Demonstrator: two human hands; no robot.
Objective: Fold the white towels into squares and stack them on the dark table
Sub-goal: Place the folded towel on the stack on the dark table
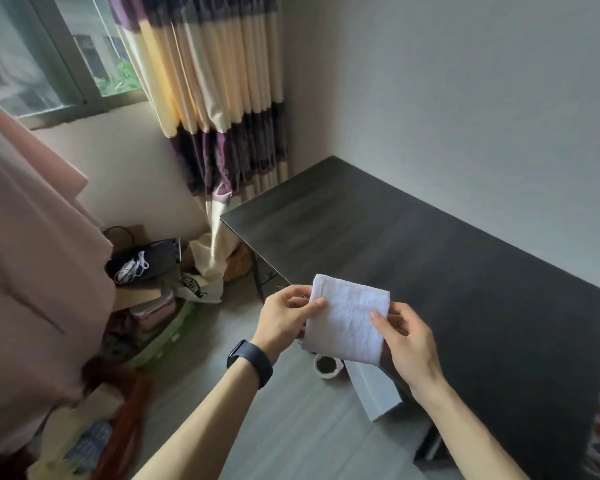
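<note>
A small white towel (347, 320), folded to a rough square, hangs in the air in front of the near left corner of the dark table (430, 258). My left hand (288, 317) pinches its left edge, thumb on the front. My right hand (406, 337) pinches the right edge the same way. A dark band sits on my left wrist. No other towel shows on the tabletop.
Under the towel on the floor stand a small white pot (327, 366) and a grey box (374, 389). Bags, boxes and clutter (146, 268) fill the floor at left below a striped curtain (215, 98). A pink cloth (32, 254) hangs at the far left.
</note>
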